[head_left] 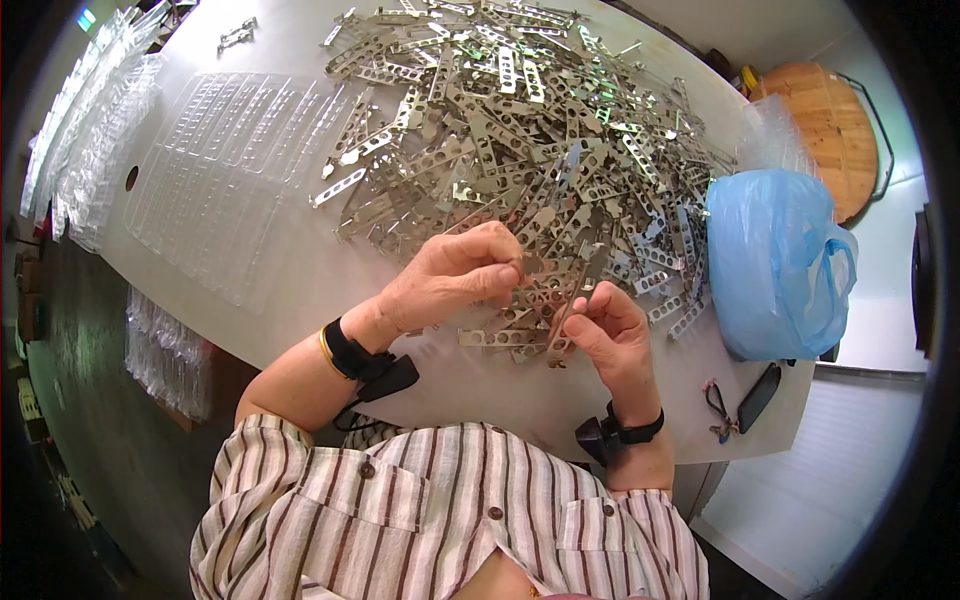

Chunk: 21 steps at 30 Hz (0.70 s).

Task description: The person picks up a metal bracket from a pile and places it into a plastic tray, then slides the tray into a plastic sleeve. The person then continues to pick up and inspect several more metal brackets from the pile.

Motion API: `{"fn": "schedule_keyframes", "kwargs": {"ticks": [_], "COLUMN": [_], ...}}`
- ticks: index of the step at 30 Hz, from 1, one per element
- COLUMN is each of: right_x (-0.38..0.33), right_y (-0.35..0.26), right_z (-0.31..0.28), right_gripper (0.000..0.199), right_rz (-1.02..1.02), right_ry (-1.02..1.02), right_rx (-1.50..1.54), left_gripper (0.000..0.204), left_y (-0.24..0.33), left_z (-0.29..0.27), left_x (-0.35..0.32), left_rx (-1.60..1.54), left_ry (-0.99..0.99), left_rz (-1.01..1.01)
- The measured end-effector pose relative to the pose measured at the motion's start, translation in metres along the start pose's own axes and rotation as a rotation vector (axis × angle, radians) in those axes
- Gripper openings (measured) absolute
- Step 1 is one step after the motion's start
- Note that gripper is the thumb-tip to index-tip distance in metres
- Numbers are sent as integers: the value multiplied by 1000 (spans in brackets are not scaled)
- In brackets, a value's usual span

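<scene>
A large heap of flat metal strips [500, 150] punched with round holes spreads over the white table. My right hand [615, 340], at the heap's near edge, pinches one narrow metal strip [577, 300] between thumb and fingers. That strip is tilted, its upper end pointing away from me. To the left, my left hand [465, 270] is closed with thumb and forefinger pressed together above the near side of the heap. Whatever lies between those fingertips is too small to make out against the strips behind. The two hands are apart.
Clear plastic trays [225, 170] with rows of slots lie left of the heap, and more trays are stacked [100, 130] at the far left. A blue plastic bag [775, 265] stands on the right. Near it lie a black phone-like object [760, 397] and keys [718, 410].
</scene>
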State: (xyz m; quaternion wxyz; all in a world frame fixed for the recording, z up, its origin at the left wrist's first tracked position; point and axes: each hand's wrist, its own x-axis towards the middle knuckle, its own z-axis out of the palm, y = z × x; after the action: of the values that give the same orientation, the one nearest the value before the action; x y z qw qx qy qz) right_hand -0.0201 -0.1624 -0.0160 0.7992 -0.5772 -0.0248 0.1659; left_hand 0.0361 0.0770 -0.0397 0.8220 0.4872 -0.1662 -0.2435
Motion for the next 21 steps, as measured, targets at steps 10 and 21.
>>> {"fn": "schedule_keyframes", "kwargs": {"ticks": [10, 21], "right_x": [5, 5], "right_y": [-7, -8], "right_z": [8, 10], "right_gripper": [17, 16], "right_rz": [41, 146], "right_ry": [-2, -25], "right_rx": [-155, -102], "left_gripper": [24, 26], "left_y": [2, -1], "left_z": [4, 1], "left_x": [-2, 1], "left_rx": [26, -8], "left_ry": [50, -47], "left_rz": [-197, -327]}}
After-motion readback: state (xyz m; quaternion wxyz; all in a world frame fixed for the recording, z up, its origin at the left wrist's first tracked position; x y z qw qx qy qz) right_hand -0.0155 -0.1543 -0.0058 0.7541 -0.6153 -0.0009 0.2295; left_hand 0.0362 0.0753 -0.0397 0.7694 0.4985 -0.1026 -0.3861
